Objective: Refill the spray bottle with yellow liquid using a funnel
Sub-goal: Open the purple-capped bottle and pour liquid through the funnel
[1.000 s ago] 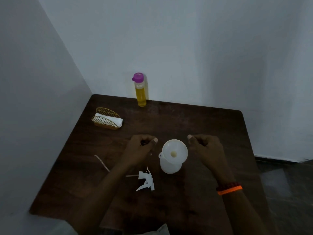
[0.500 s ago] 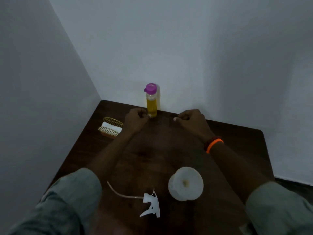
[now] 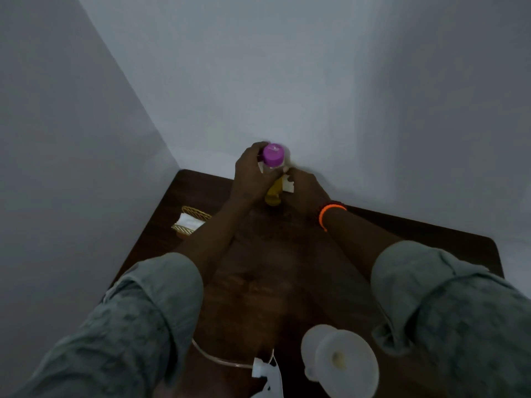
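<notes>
At twelve o'clock on the dark wooden table (image 3: 287, 282), the left hand (image 3: 250, 173) gripped the clear purple-capped bottle of yellow liquid (image 3: 273, 179); the right hand (image 3: 305, 188) clasped its body; the white plastic funnel (image 3: 344, 366) stood at five o'clock.

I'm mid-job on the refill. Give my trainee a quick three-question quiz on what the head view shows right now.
1. True or false: the purple cap is off the yellow bottle.
2. Which hands hold the bottle? A) left only B) right only C) both
3. Fill in: the funnel sits in the mouth of the white ____.

Key:
1. False; the cap is on.
2. C; the left hand grips near the cap, the right hand holds lower down.
3. Spray bottle; its trigger head lies beside it on the table.
</notes>
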